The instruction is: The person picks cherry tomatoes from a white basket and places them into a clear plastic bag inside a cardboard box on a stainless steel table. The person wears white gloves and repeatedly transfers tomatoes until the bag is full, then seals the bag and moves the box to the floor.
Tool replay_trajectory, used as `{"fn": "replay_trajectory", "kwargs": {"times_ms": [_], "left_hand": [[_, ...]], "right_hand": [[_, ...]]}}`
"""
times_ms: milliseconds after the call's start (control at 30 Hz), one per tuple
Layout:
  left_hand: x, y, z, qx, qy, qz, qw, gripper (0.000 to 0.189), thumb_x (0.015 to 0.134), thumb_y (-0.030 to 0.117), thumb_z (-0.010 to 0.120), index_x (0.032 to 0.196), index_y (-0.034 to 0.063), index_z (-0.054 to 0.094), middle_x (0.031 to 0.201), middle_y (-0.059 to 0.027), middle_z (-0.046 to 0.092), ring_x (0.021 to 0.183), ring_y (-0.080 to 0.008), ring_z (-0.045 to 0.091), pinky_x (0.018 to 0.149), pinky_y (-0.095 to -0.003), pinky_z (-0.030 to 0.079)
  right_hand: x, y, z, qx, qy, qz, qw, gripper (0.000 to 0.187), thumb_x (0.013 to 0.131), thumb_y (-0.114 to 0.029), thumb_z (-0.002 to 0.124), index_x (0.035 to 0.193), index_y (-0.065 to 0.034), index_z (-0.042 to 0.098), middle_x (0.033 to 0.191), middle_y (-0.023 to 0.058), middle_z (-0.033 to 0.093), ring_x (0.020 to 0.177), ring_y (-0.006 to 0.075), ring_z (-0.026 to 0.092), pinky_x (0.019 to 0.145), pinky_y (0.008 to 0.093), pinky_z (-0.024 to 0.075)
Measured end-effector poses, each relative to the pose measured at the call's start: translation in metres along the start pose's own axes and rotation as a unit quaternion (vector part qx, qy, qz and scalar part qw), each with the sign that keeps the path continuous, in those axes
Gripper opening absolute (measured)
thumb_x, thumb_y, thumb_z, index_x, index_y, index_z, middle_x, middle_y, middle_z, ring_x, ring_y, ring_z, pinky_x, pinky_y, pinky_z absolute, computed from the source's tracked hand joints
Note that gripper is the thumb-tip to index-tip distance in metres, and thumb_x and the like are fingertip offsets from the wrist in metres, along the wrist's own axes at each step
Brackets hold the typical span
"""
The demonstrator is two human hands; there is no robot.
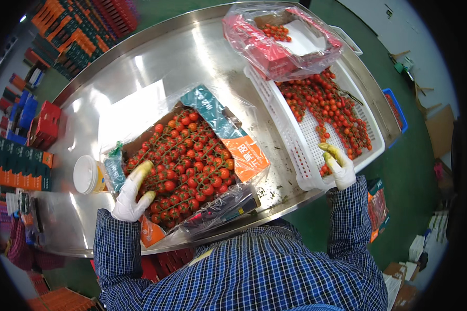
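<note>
Vine cherry tomatoes [190,167] fill a teal-and-orange cardboard box [247,155] lined with clear plastic film, tilted on the steel table. My left hand [134,192], in a white glove with yellow-green stained fingertips, rests at the box's left edge against the tomatoes, thumb apart from the fingers. In a similar glove, my right hand [338,165] is over the near end of a white perforated plastic crate [307,163], thumb and fingers parted. Whether it touches the few tomatoes beneath is unclear. More vine tomatoes [330,105] lie along the crate's right side.
A red box wrapped in clear plastic [276,62] sits over the crate's far end, with some tomatoes inside. A white-lidded tub [87,175] and a white sheet [130,112] are on the steel table [175,46]. Stacked boxes stand at the left; another person's sleeve [19,245] shows there.
</note>
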State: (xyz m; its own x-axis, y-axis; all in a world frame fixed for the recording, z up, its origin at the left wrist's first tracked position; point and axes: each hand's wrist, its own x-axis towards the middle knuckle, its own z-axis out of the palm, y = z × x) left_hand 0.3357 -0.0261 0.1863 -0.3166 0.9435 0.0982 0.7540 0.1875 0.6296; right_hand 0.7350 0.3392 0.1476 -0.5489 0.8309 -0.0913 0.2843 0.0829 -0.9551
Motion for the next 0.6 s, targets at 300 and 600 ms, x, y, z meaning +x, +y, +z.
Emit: {"fn": "replay_trajectory", "kwargs": {"times_ms": [300,600], "left_hand": [[0.001,0.029,0.036,0.096,-0.023,-0.020,0.995,0.057,0.091,0.008,0.052,0.144,-0.0017,0.036,0.137,-0.0247,0.048,0.123,-0.0385,0.049,0.105,-0.0403,0.037],[0.009,0.045,0.075,0.312,0.004,-0.226,0.923,0.056,0.101,0.025,0.039,0.152,0.0088,0.025,0.155,-0.0125,0.030,0.142,-0.0316,0.028,0.115,-0.0476,0.018]], "right_hand": [[-0.025,0.060,-0.124,-0.002,0.302,0.078,0.950,0.023,0.091,-0.010,0.065,0.112,-0.0003,0.067,0.101,0.0036,0.066,0.092,0.0112,0.062,0.083,0.0235,0.0482],[0.059,0.103,-0.226,-0.283,0.278,0.090,0.914,0.023,0.085,-0.015,0.060,0.103,-0.0076,0.073,0.094,0.0112,0.071,0.091,0.0186,0.067,0.086,0.0301,0.0511]]}}
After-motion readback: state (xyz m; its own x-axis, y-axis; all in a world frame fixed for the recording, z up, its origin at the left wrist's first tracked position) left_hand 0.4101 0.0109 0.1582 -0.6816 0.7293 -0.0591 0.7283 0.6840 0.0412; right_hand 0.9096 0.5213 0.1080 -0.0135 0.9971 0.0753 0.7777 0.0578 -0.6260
